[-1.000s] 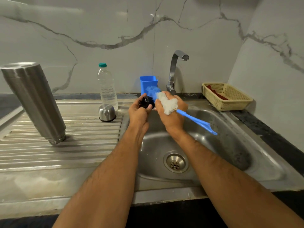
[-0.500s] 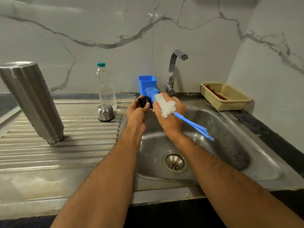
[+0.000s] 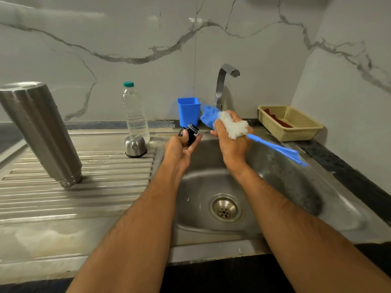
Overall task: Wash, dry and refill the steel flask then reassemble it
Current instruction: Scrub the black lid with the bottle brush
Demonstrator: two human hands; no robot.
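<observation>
Holding a black stopper (image 3: 190, 133) over the sink (image 3: 275, 182) at frame centre, the left hand (image 3: 182, 148) curls its grip round it while the right hand (image 3: 231, 140) clutches the blue brush (image 3: 232, 127) by its bristles, and the steel flask (image 3: 40, 132) stands upside down at left on the ribbed surface (image 3: 84, 187).

My one wide head camera looks forward and down, close over the sink (image 3: 275, 187), toward the marble wall (image 3: 148, 39).
</observation>
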